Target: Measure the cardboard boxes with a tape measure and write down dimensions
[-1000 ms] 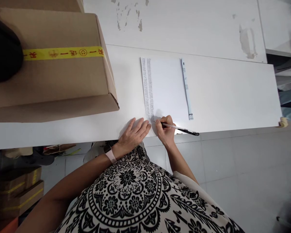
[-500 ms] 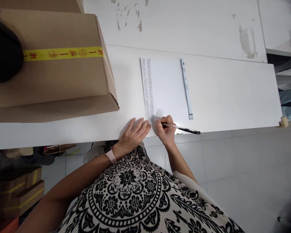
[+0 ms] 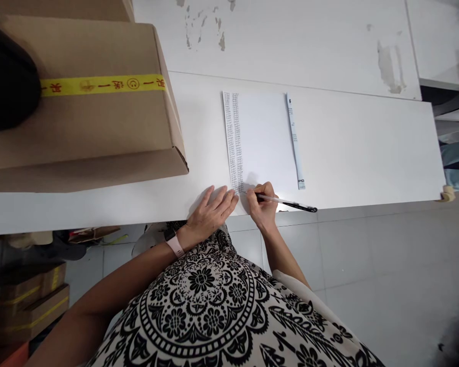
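A white sheet of paper [image 3: 265, 132] lies on the white table, with two columns of small dark handwriting down its left side. My right hand [image 3: 263, 206] is closed round a pen [image 3: 288, 203] with a clear barrel and black ends. The pen's tip meets the paper near the bottom of the second column. Flat beside it rests my left hand [image 3: 212, 209], fingers spread, its fingertips at the sheet's lower left corner. Along the paper's right edge lies a narrow pale blue strip [image 3: 295, 142] with dark print.
On the left of the table [image 3: 367, 153] stands a big cardboard box [image 3: 99, 122] with yellow tape and a black object [image 3: 9, 76] in front. More taped boxes [image 3: 34, 306] are below, at lower left. The table's front edge runs just under my hands.
My right hand and the pen have shifted very slightly to the right. The left hand stays in place, and the view has moved a little.
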The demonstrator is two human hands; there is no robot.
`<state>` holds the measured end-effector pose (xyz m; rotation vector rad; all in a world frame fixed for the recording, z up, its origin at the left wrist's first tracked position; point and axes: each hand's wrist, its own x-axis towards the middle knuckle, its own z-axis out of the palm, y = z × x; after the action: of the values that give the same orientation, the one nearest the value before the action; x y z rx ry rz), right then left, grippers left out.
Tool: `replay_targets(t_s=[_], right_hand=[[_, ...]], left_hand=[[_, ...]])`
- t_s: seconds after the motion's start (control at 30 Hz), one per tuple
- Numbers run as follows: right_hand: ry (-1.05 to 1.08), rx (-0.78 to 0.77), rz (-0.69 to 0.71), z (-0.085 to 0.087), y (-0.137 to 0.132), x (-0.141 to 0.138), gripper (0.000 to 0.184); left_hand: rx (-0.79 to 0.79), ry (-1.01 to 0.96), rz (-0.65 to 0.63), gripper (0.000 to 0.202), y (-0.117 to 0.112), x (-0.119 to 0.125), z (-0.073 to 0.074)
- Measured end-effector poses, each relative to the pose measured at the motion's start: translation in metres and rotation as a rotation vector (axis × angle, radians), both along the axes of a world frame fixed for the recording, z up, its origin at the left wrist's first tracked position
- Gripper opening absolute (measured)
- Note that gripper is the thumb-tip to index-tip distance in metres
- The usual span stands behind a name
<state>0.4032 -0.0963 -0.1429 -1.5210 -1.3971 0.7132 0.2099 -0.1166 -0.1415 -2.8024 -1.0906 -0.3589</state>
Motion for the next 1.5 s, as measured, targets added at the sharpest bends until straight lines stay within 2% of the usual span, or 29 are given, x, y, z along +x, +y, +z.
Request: replay_targets(t_s=[0.27, 0.47, 0.73, 0.9, 1.07, 1.27, 1.33, 1.4, 1.5], right_hand=[[-0.014, 0.007, -0.003, 0.0, 0.0, 0.0, 0.029], [-0.005, 0.008, -0.006, 0.0, 0.0, -0.001, 0.03], [0.017, -0.001, -0.014, -0.002, -0.001, 0.0, 0.029], [0.02, 0.004, -0.029, -0.003, -0.001, 0.0, 0.028], [0.112, 0.007, -0.048, -0.003, 0.0, 0.001, 0.023], [0.189, 0.024, -0.004, 0.004, 0.003, 0.004, 0.016], [0.093, 0.029, 0.004, 0.009, 0.01, 0.008, 0.015], [-0.098, 0.054, 0.022, 0.013, 0.022, 0.015, 0.018], [-0.366, 0.117, 0.084, 0.01, 0.046, 0.025, 0.024]], left_hand=[[-0.007, -0.014, 0.0, 0.044, 0.0, 0.0, -0.001], [-0.078, -0.052, 0.007, 0.048, -0.001, 0.0, -0.002], [0.007, -0.009, -0.004, 0.045, 0.0, 0.0, 0.0], [-0.033, -0.021, 0.008, 0.046, 0.0, 0.0, 0.001], [-0.009, -0.052, 0.0, 0.042, 0.001, 0.0, 0.002], [-0.009, -0.054, 0.001, 0.042, 0.0, 0.001, 0.0], [-0.012, -0.054, 0.006, 0.042, -0.001, 0.001, -0.002], [-0.006, -0.059, 0.002, 0.042, -0.001, 0.001, -0.004], [-0.021, -0.053, -0.007, 0.044, -0.001, 0.001, -0.006]])
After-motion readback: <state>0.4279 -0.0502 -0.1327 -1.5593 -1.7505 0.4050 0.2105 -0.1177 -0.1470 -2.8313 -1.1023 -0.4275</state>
